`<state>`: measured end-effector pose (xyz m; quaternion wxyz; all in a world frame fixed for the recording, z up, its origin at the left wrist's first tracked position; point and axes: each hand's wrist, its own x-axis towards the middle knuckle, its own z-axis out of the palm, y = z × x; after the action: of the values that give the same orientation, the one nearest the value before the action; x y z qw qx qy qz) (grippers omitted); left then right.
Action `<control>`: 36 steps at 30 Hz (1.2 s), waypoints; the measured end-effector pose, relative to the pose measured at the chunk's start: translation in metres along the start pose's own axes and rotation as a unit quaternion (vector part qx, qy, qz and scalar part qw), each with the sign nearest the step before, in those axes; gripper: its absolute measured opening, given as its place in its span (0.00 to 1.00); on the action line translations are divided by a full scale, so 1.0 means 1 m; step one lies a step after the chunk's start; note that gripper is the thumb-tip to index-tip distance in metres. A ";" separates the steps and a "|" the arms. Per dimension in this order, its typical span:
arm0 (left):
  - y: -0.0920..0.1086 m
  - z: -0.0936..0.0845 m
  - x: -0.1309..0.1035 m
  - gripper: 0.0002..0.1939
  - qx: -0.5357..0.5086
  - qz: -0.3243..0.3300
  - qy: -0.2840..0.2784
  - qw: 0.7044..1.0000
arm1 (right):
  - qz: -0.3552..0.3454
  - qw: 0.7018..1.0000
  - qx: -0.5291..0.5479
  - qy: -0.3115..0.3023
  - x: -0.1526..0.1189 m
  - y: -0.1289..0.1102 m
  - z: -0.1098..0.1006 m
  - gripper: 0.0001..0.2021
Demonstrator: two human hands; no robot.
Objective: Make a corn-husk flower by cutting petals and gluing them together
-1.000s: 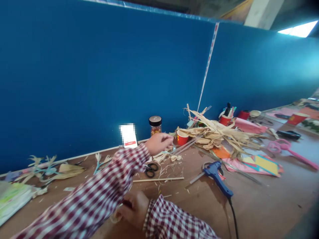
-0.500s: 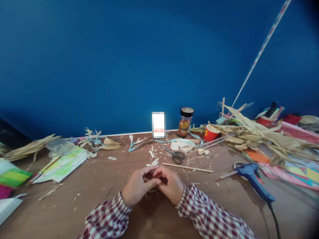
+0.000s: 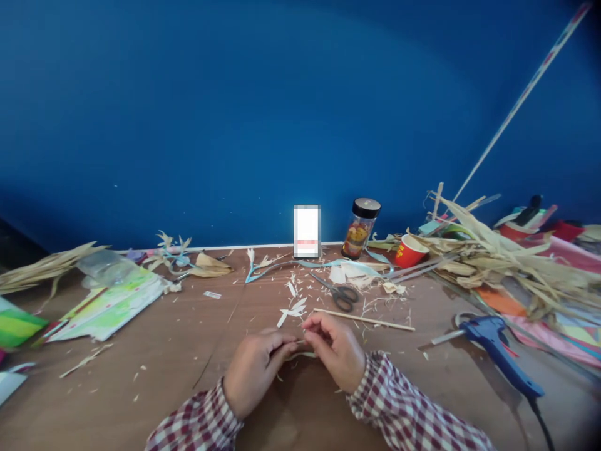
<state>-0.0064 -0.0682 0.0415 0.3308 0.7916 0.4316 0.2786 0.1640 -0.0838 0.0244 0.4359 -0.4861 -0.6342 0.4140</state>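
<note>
My left hand and my right hand meet low over the middle of the brown table. A thin, pale strip of dried husk runs between their fingertips, and both hands pinch it with thumb and forefinger. Most of the strip is hidden by the fingers. Just beyond the right hand lies a thin wooden stick. Dark-handled scissors rest behind the stick, among pale husk scraps.
A blue glue gun lies at right, before a heap of dried husks. A black-lidded jar and a red paper cup stand by the blue wall. Painted paper and a clear plastic cup are at left.
My hands have drawn slightly apart, the right one moving rightward, so the pale strip between the fingertips shows more. The view has turned a little to the left.
</note>
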 end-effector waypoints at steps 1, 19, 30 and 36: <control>0.002 0.000 -0.001 0.13 0.013 0.010 -0.001 1.000 | -0.003 1.000 -0.008 -0.005 -0.001 -0.001 0.000 0.06; -0.006 0.016 -0.006 0.06 -0.063 -0.094 0.012 0.994 | 0.016 0.997 -0.041 -0.066 0.001 0.003 -0.002 0.06; 0.002 0.012 -0.003 0.13 -0.102 -0.103 -0.026 0.989 | 0.051 0.997 0.024 -0.055 0.001 0.002 -0.002 0.07; 0.000 0.009 -0.001 0.14 -0.088 -0.105 -0.063 0.989 | 0.048 0.997 0.028 -0.057 0.002 0.002 -0.004 0.08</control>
<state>-0.0004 -0.0720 0.0355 0.4526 0.7259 0.4645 0.2291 0.1679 -0.0814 0.0239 0.3925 -0.4794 -0.6217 0.4792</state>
